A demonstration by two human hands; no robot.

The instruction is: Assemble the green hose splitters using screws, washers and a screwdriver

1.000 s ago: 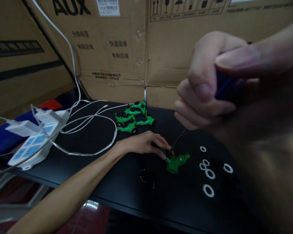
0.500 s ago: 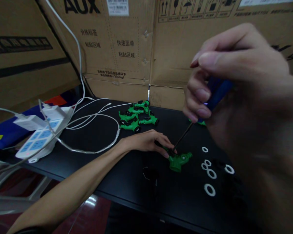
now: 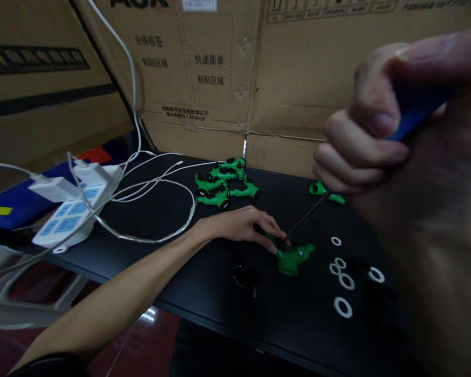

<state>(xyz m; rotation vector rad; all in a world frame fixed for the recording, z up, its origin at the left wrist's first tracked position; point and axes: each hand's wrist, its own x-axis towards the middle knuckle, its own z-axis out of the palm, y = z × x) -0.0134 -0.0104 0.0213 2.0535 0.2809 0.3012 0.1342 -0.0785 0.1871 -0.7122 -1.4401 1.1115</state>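
My left hand [image 3: 255, 229] is closed around the near end of a green Y-shaped hose connector [image 3: 292, 259] and pins it against the black table. My right hand [image 3: 377, 120], large and close to the camera, grips the blue handle of a screwdriver [image 3: 308, 213]. The dark shaft slants down to the left, and its tip meets the connector beside my left fingertips. What the tip touches is hidden by the fingers. To the right lie several white rings [image 3: 346, 281], with dark parts hard to make out near them.
Several green connectors with black fittings [image 3: 227, 183] lie together at the back. More green pieces [image 3: 325, 192] sit behind my right hand. A white power strip [image 3: 73, 214] with chargers and looping cables [image 3: 153, 243] occupies the left. Cardboard boxes [image 3: 188, 68] wall off the back.
My right hand has moved right with the screwdriver, whose shaft now slants lower, uncovering green pieces behind. The tip stays at the connector, and my left hand keeps its hold. The view has shifted slightly.
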